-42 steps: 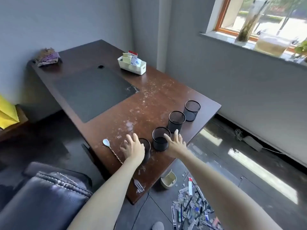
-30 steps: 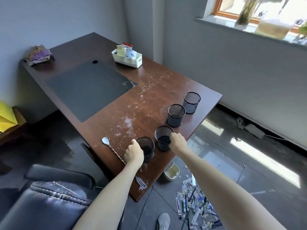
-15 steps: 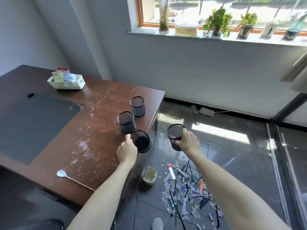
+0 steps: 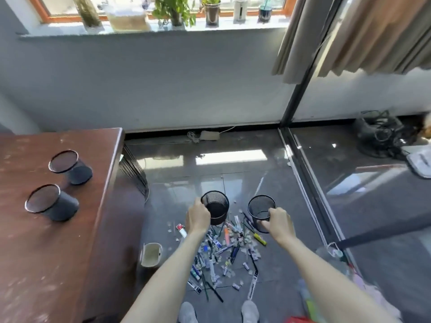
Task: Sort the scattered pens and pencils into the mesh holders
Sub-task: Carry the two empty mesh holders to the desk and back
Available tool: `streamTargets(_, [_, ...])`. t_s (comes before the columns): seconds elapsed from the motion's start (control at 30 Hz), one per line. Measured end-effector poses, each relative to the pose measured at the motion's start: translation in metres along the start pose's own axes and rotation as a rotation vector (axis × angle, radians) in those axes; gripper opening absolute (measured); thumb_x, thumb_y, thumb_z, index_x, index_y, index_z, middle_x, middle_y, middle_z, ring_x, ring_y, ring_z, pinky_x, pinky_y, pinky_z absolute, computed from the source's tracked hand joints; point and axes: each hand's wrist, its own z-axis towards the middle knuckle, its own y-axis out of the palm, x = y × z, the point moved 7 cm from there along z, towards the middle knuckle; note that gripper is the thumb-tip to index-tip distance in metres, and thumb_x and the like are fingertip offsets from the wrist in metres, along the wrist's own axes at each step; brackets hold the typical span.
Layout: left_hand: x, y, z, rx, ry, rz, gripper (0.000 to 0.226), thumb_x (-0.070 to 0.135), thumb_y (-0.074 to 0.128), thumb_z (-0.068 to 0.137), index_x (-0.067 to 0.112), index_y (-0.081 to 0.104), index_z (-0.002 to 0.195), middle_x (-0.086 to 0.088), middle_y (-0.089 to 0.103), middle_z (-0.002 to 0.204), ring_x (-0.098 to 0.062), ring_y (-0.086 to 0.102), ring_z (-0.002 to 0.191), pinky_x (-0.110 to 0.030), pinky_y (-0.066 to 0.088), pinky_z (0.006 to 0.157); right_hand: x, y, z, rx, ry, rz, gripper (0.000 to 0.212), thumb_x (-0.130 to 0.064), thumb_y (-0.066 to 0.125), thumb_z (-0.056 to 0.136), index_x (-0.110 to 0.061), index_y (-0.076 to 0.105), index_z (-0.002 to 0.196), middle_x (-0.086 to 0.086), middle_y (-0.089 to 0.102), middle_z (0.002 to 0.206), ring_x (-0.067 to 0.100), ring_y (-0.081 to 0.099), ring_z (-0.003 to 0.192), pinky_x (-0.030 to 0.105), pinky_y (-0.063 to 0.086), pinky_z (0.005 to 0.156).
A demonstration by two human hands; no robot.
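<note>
My left hand grips the rim of one black mesh holder, held in the air above the floor. My right hand grips a second black mesh holder beside it. Both holders look empty. Below them a heap of scattered pens and pencils lies on the dark tiled floor, mixed with small scraps. Two more mesh holders stand on the brown desk at the left.
A small beige bin sits on the floor by the desk's side. My shoes show at the bottom edge. A sliding glass door track runs along the right. A power strip lies by the wall.
I have turned away from the desk toward the floor. Both hands have carried their mesh holders off the desk and now hold them over the pen heap.
</note>
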Motion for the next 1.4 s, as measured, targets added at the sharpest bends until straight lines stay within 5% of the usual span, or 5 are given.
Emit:
streamTargets(0.4, [-0.015,0.233,0.082,-0.216,0.183,0.236,0.020,0.009,0.035,0.094,0.012,0.048,0.109,0.007,0.036,0.058,-0.010,0.033,0.049,-0.026,0.022,0.044,0.146,0.166,0.074,0.063,0.419,0.285,0.017,-0.020,0.070,0.079,-0.007,0.069,0.089,0.013,0.063,0.096,0.030,0.060,0.093,0.032,0.042,0.075])
streamTargets(0.5, [-0.032,0.308,0.100,-0.293,0.186,0.207,0.018,0.011,0.035,0.096,0.011,0.046,0.110,-0.001,0.053,0.071,-0.022,0.050,0.065,-0.032,0.037,0.055,0.188,0.216,0.101,0.098,0.525,0.448,0.016,-0.018,0.075,0.076,-0.007,0.072,0.087,0.012,0.066,0.094,0.029,0.061,0.092,0.030,0.043,0.076])
streamTargets(1.03, [-0.090,0.694,0.128,-0.559,-0.045,-0.118,0.012,0.008,0.039,0.091,0.010,0.043,0.101,-0.022,0.062,0.095,-0.032,0.065,0.065,-0.044,0.054,0.068,0.437,0.481,0.236,0.111,0.950,0.886,0.066,0.002,0.051,0.078,-0.005,0.038,0.143,0.009,0.052,0.131,0.023,0.054,0.118,0.031,0.039,0.102])
streamTargets(1.2, [-0.093,0.772,0.131,-0.572,-0.224,-0.354,0.027,0.003,0.032,0.088,0.013,0.039,0.112,-0.022,0.061,0.103,-0.029,0.061,0.048,-0.050,0.057,0.069,0.473,0.513,0.273,0.224,1.000,1.138,0.066,0.007,0.048,0.078,-0.007,0.038,0.142,-0.010,0.054,0.085,0.019,0.067,0.080,0.032,0.050,0.092])
streamTargets(1.4, [-0.073,0.822,0.155,-0.493,-0.253,-0.419,0.023,0.000,0.032,0.086,0.009,0.037,0.105,-0.024,0.060,0.102,-0.038,0.066,0.060,-0.051,0.057,0.059,0.491,0.531,0.323,0.228,0.921,1.306,0.064,0.015,0.038,0.084,-0.004,0.030,0.145,0.010,0.038,0.143,0.032,0.061,0.111,0.029,0.047,0.087])
